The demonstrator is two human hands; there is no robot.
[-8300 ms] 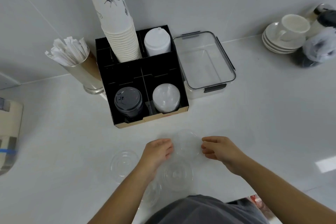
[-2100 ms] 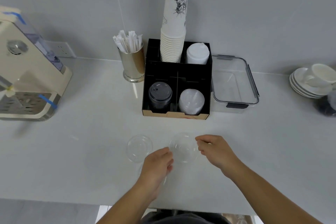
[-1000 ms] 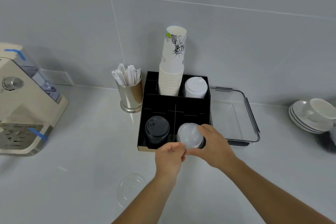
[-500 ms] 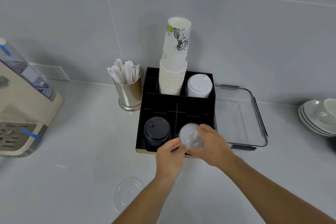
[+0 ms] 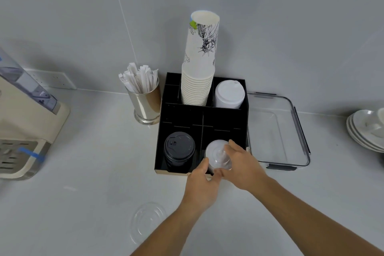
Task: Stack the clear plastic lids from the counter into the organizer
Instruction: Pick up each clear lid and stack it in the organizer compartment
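White counter: a clear lid (image 5: 218,155) was clamped by the left hand (image 5: 202,185) and right hand (image 5: 242,165) directly above the organizer (image 5: 182,114) — front-right compartment; another lid (image 5: 148,220) lay nearer the left.

Left hand (image 5: 202,186) and right hand (image 5: 242,167) cover the near side of the clear lid stack (image 5: 218,155) in the organizer (image 5: 182,116) front-right compartment; number of lids in the stack cannot be counted, and whether the top lid is seated or held just above cannot be told. Front wall of that compartment hidden behind the hands. Coffee machine (image 5: 22,122) cut off by the left edge. Saucer stack (image 5: 365,131) cut off by the right edge; the cup on it only partly in frame. Loose clear lid (image 5: 148,220) on the counter (image 5: 83,203) faint, its rim hard to trace. Both forearms run out of the bottom edge
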